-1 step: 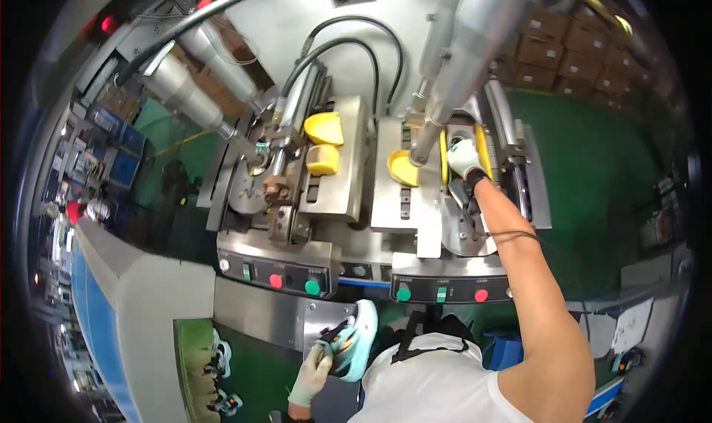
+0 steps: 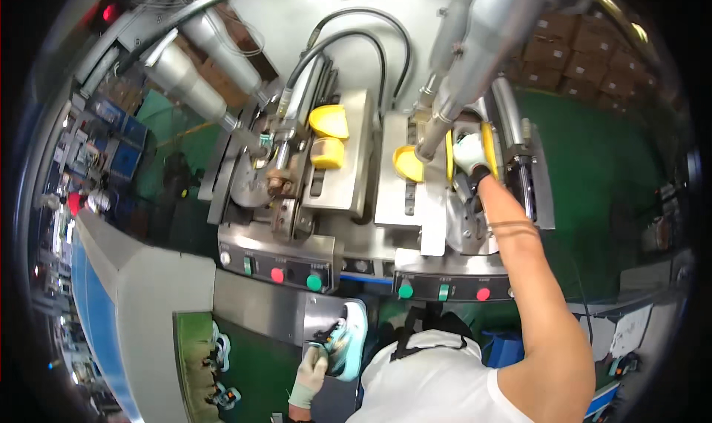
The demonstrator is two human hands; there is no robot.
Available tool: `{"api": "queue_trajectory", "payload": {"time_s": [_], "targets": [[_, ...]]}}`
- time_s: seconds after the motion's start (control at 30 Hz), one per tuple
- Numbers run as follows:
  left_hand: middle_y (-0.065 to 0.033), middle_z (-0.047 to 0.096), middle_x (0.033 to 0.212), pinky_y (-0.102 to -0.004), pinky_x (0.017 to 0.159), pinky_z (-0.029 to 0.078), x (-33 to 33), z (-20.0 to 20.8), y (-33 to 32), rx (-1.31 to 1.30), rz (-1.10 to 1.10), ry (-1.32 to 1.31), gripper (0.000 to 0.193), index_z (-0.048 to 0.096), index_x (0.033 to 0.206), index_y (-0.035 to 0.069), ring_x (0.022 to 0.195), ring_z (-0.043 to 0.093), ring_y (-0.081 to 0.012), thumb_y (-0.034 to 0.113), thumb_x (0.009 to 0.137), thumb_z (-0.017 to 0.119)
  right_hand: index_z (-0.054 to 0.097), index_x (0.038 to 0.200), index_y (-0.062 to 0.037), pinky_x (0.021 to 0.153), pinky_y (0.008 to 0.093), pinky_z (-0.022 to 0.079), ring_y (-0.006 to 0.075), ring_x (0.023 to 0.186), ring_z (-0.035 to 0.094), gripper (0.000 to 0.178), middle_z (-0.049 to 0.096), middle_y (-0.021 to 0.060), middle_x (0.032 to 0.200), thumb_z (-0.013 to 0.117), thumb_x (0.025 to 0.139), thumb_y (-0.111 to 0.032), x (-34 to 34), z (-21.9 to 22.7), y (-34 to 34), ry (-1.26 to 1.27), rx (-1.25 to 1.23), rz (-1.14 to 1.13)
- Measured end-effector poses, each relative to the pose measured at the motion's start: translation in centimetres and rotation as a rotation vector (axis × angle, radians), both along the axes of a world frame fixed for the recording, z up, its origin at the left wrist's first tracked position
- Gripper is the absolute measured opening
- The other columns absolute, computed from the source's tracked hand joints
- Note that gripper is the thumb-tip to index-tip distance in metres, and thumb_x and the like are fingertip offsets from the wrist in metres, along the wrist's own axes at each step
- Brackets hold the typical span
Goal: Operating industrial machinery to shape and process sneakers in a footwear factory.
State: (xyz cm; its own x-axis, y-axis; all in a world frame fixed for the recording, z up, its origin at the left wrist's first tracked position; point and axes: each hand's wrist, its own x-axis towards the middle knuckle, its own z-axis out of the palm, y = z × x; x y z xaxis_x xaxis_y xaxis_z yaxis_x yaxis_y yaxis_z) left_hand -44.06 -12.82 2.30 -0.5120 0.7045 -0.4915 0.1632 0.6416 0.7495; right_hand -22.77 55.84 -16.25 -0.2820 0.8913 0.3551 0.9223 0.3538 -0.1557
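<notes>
Pinching turquoise shoe point(image 2: 356, 340): left hand point(image 2: 311, 367) | shoe just right of it | right hand point(image 2: 469, 153): grip unclear

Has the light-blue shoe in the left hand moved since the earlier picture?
Yes: the light-blue shoe has shifted slightly left, judged against the left one of the round green buttons.

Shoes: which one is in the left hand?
The pale-blue shoe at bottom centre, gripped by the left hand; the lower-left shoes lie apart from that hand.

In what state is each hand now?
Left hand: closed, holding a shoe.
Right hand: between yellow pads; open or closed cannot be told.
</notes>
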Motion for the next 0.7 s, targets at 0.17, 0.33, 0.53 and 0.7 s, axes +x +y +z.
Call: {"api": "queue_trajectory", "payload": {"time_s": [0.17, 0.33, 0.53, 0.7], "targets": [[-0.0294, 0.059, 0.116, -0.0435, 0.093, 0.045, 1.8, -9.4, -8.8, -0.114, 0.37, 0.356, 0.043, 0.045, 0.129, -0.005, 0.107, 0.059, -0.042, 0.02, 0.095, 0.049, 0.052, 0.107, 0.0049, 0.074, 0.0423, 0.054, 0.0366, 0.078, 0.068, 0.041, 0.066, 0.0261, 0.089, 0.063, 0.081, -0.026, -2.8, 11.5, -7.4, 0.603, -0.501, 0.05], [-0.0341, 0.05, 0.128, -0.0438, 0.103, 0.038, 1.9, -13.9, -5.7, -0.146, 0.529, 0.035, 0.062, 0.024, 0.142, -0.01, 0.119, 0.05, -0.0462, 0.018, 0.094, 0.05, 0.049, 0.111, 0.0103, 0.081, 0.0426, 0.051, 0.0403, 0.092, 0.066, 0.063, 0.065, 0.0305, 0.096, 0.069, 0.081, -0.042, -1.3, 4.9, -6.2, 0.384, -0.278, -0.084], [-0.0389, 0.029, 0.142, -0.0442, 0.111, 0.031, 1.7, -25.2, -10.3, -0.022, 0.536, 0.212, 0.07, 0.015, 0.143, -0.016, 0.131, 0.036, -0.0471, 0.024, 0.096, 0.048, 0.03, 0.14, 0.0136, 0.111, 0.0369, 0.034, 0.0387, 0.137, 0.037, 0.077, 0.035, 0.0338, 0.144, 0.065, 0.087, -0.031, -3.4, 15.4, -23.2, 0.474, -0.172, 0.282], [-0.0332, 0.04, 0.135, -0.0457, 0.108, 0.032, 1.4, -25.5, -9.2, 0.018, 0.517, 0.283, 0.067, 0.023, 0.142, -0.011, 0.125, 0.041, -0.0456, 0.02, 0.092, 0.056, 0.027, 0.143, 0.0101, 0.117, 0.0439, 0.022, 0.0429, 0.142, 0.023, 0.076, 0.026, 0.0324, 0.149, 0.067, 0.084, -0.017, -4.5, 9.3, -44.3, 0.304, -0.385, 0.634]]}}
